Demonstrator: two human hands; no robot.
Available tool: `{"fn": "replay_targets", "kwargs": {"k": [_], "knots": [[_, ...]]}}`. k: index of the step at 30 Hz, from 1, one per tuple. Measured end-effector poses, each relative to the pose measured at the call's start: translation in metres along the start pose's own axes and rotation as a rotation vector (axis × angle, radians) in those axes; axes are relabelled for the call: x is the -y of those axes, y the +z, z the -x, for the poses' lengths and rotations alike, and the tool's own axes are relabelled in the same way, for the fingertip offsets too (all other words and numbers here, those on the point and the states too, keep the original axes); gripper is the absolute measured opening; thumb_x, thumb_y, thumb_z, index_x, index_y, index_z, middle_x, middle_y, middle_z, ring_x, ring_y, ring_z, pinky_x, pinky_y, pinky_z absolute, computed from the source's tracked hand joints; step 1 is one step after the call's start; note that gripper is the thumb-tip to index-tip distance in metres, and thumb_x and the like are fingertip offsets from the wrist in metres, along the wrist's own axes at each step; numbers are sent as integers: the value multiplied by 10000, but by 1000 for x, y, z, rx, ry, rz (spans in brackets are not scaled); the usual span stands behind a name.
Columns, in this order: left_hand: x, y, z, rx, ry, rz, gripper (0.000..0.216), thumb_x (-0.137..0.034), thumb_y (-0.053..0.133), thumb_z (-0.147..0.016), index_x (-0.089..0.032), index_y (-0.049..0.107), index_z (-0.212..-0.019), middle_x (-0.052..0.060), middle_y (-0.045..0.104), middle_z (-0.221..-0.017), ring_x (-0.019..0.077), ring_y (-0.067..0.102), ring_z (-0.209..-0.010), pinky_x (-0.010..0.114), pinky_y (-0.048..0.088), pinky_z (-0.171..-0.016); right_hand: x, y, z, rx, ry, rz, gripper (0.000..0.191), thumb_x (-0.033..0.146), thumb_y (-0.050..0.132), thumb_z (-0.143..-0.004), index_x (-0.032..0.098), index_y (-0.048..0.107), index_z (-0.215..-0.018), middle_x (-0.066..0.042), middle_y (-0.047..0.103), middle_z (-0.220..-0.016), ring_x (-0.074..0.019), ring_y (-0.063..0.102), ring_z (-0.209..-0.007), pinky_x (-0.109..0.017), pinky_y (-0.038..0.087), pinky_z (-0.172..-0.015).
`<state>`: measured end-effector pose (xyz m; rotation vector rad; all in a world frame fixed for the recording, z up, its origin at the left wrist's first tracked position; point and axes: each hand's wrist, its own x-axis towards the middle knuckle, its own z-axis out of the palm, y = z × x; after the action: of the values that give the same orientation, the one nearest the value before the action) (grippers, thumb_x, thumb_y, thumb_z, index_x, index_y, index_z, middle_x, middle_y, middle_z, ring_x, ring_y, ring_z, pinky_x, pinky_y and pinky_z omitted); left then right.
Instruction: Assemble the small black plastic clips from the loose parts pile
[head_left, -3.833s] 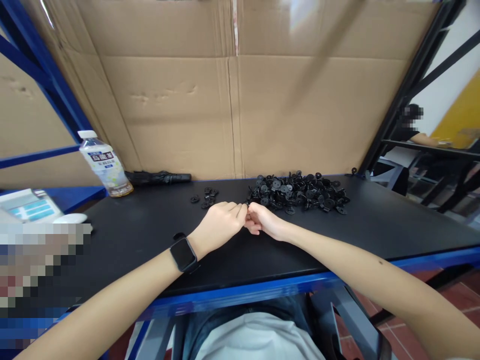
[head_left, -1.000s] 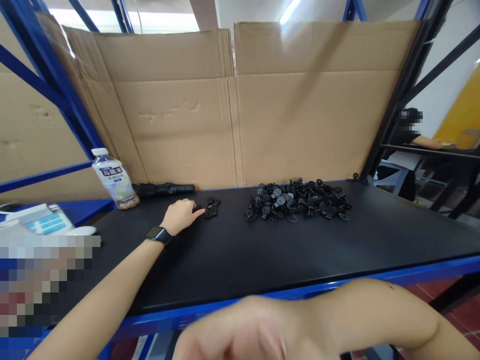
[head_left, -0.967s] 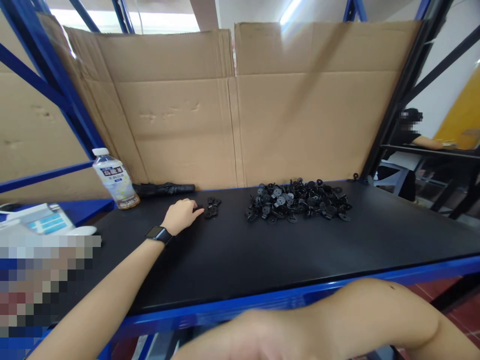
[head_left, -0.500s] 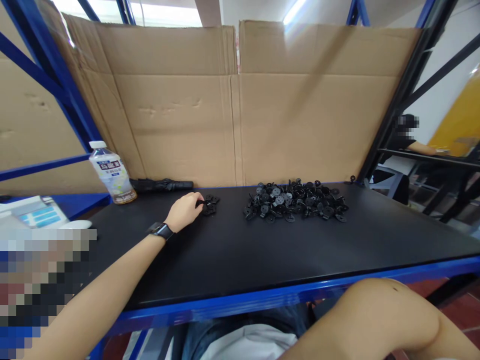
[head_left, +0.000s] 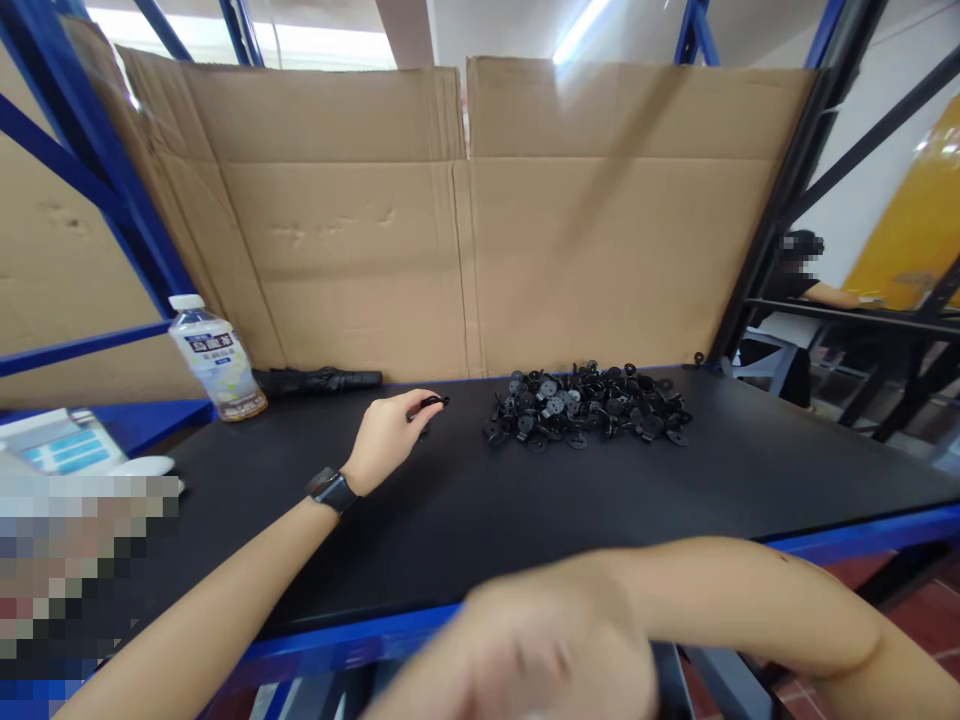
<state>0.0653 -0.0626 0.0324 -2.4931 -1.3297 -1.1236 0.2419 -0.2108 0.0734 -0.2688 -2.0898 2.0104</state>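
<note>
The left hand (head_left: 384, 435) has thumb and fingers pinched narrow on a small black plastic-looking part (head_left: 435, 402), its tip poking out at two o'clock. Another dark bit shows just beneath the fingertips, mostly hidden. The right hand (head_left: 544, 650), down at five o'clock from the left, is a blur; I can't tell whether its fingers hold anything.

At three o'clock from the left hand, a loose heap of round black perforated discs (head_left: 585, 405) is the main obstacle. At ten to eleven lies a long black folded fabric bundle (head_left: 322, 381), and beyond it a clear white-capped plastic bottle (head_left: 217, 360) stands by the blue frame. A tall brown cardboard wall (head_left: 337, 220) closes off twelve o'clock.

The flat black tabletop (head_left: 450, 530) stretches from the heap to its blue metal front edge (head_left: 360, 640) at six, giving room to move; the right hand blocks part of that edge.

Half a second ago only the right arm showed; now its hand has come into view, and the left has shifted slightly toward the heap.
</note>
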Motion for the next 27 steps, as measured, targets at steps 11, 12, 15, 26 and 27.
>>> {"fn": "replay_targets", "kwargs": {"k": [11,12,15,26,27], "knots": [[-27,1,9,-46,96,-17,246,-333,501,-856,-198,670,-972,24,705,-958,187,666,-864,269,513,-768,-71,-115,-28,-746,-94,-87,226,320,437,-863,135,550,-801,-9,547,-656,-75,476,-470,-200,360,-444],[-27,2,9,-31,127,-60,239,-305,496,-858,-196,667,-985,30,700,-975,198,659,-898,284,515,-783,-73,-114,-28,-726,-108,-109,241,337,435,-864,135,550,-803,-17,558,-678,-80,487,-481,-206,368,-449],[-23,7,12,11,238,-178,246,-205,480,-847,-182,659,-1015,46,685,-1019,233,617,-1004,336,514,-828,-75,-108,-30,-687,-153,-173,254,320,415,-865,129,550,-766,-40,583,-714,-93,518,-515,-224,393,-482],[-34,9,16,109,465,-287,377,-136,378,-819,-101,587,-1130,90,629,-1140,207,579,-1072,354,460,-945,-84,-116,-28,-658,-206,-319,244,170,368,-776,117,559,-633,-27,540,-570,-116,517,-529,-262,413,-576],[-35,9,16,107,476,-302,376,-129,363,-820,-98,596,-1113,93,633,-1132,205,584,-1063,355,458,-947,-84,-116,-28,-654,-195,-321,259,177,355,-778,118,562,-633,-29,542,-567,-118,515,-524,-266,413,-576]]}}
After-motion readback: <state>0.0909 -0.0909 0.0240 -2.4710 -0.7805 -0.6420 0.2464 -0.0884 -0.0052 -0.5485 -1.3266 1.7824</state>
